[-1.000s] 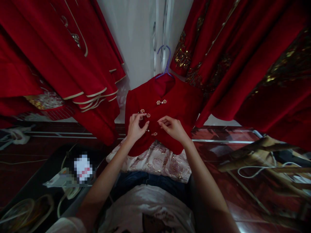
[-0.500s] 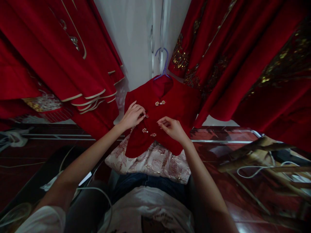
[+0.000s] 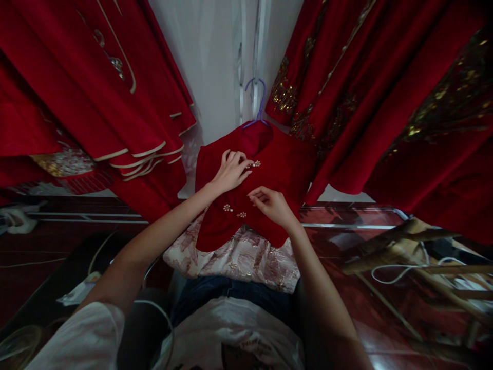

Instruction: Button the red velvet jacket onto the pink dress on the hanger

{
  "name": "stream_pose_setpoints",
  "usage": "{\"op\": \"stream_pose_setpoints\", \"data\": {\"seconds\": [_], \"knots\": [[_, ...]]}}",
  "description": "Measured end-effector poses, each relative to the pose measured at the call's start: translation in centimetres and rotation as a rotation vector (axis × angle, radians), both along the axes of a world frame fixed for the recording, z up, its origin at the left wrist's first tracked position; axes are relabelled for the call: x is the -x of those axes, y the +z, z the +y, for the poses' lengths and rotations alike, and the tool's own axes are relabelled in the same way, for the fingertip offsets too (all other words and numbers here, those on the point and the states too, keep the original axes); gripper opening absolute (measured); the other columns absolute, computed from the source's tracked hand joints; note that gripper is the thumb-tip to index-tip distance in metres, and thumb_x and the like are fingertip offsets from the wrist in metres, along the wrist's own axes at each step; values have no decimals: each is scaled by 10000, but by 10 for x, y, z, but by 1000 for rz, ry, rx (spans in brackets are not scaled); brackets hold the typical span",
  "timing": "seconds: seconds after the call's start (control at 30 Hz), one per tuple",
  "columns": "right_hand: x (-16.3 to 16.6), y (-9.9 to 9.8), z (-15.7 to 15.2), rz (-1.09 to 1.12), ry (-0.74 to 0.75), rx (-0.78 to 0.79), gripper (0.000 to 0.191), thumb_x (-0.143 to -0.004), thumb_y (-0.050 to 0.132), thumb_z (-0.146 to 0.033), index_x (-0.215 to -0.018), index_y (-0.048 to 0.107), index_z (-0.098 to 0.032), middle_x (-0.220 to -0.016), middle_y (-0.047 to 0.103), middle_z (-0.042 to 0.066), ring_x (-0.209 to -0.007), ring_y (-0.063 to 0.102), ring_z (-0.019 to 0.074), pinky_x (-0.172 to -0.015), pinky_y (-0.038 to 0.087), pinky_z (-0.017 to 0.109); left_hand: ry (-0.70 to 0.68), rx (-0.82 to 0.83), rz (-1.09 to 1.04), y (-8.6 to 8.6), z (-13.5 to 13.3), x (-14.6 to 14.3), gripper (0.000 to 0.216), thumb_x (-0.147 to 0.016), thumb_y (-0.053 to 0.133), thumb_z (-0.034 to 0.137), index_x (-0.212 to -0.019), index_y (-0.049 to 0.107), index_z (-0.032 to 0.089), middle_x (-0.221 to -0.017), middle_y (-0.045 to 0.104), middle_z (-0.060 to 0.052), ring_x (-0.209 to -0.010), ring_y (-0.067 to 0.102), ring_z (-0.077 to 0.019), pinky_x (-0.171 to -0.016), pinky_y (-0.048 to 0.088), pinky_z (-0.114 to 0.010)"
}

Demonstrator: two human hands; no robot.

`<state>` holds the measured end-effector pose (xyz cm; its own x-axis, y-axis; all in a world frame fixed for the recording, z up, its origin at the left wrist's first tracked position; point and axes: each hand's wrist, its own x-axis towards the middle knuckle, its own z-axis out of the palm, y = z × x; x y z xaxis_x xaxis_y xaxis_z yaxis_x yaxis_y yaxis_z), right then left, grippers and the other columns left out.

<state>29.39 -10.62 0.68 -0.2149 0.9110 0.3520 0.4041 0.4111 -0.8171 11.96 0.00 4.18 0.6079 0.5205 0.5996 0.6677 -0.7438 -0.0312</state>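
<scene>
A small red jacket [image 3: 285, 164] hangs on a purple hanger [image 3: 256, 100] in front of me, over a pale patterned skirt [image 3: 239, 259]. Pearl clasp buttons run down its front: an upper pair [image 3: 254, 164] and a lower pair [image 3: 234, 210]. My left hand [image 3: 231, 172] lies on the jacket's chest with fingers stretched flat, its fingertips at the upper button. My right hand [image 3: 271, 203] is below it, fingers pinched on the jacket's front edge just right of the lower buttons.
Long red embroidered garments hang at the left [image 3: 96, 92] and right [image 3: 385, 103] of the jacket. A white wall [image 3: 215, 67] is behind. Dark red glossy floor [image 3: 365, 308] lies below, with white cables [image 3: 400, 275], wooden pieces at right and dark clutter at left.
My left hand has moved up from the middle buttons to the upper button and opened flat on the cloth. My right hand has stayed pinched near the lower buttons.
</scene>
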Motion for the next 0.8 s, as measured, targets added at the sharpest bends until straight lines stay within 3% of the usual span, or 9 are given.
{"op": "stream_pose_setpoints", "data": {"seconds": [0.17,0.33,0.43,0.53,0.6,0.67,0.7,0.8], "knots": [[-3,2,1,-4,-12,-5,152,-885,555,-302,-948,657,-209,-848,708,29,-790,675,148,-728,544,289,50,-10,-39,0,8,-23,217,-917,520,298,-1050,650,188,-1107,589,-97,-1124,497,-264,-1130,205,-593],[-1,1,-1,6,-2,-5,143,-883,563,-305,-934,660,-212,-849,705,29,-787,671,150,-746,555,302,-68,-78,-9,1,10,-23,207,-935,453,216,-1003,646,189,-913,639,-44,-989,559,-205,-1168,138,-636],[4,2,3,79,-129,-87,175,-869,591,-343,-955,661,-208,-961,683,62,-882,659,169,-812,563,332,-112,-132,25,3,12,-20,242,-936,417,182,-998,649,206,-831,627,-19,-926,569,-182,-1179,132,-632],[13,11,23,258,-300,-266,324,-862,595,-436,-1099,610,-215,-1188,600,106,-1134,582,202,-989,504,385,-134,-147,84,9,13,-20,256,-954,381,201,-993,632,178,-849,636,-38,-926,591,-182,-1170,234,-564],[21,20,45,383,-265,-302,456,-878,538,-533,-1223,527,-236,-1307,541,109,-1255,512,201,-1100,415,408,-115,-107,148,14,12,-23,279,-962,363,236,-1011,615,129,-907,656,-87,-928,615,-198,-1078,386,-479],[28,30,68,394,-186,-222,615,-875,453,-646,-1337,431,-241,-1413,465,107,-1348,430,205,-1152,347,417,-36,-24,221,17,12,-24,337,-963,342,274,-1058,606,87,-941,674,-136,-889,643,-225,-910,484,-418],[31,33,78,370,-217,-168,700,-864,420,-690,-1385,380,-224,-1463,407,121,-1396,366,224,-1165,319,438,30,29,256,18,13,-23,367,-960,340,295,-1058,616,74,-928,683,-157,-861,655,-247,-837,495,-411],[32,38,95,233,-502,-85,930,-824,405,-755,-1453,252,-87,-1522,259,241,-1463,183,338,-1171,214,555,194,176,298,15,24,-12,399,-921,405,332,-886,689,54,-818,693,-214,-840,662,-342,-763,463,-459]]}}
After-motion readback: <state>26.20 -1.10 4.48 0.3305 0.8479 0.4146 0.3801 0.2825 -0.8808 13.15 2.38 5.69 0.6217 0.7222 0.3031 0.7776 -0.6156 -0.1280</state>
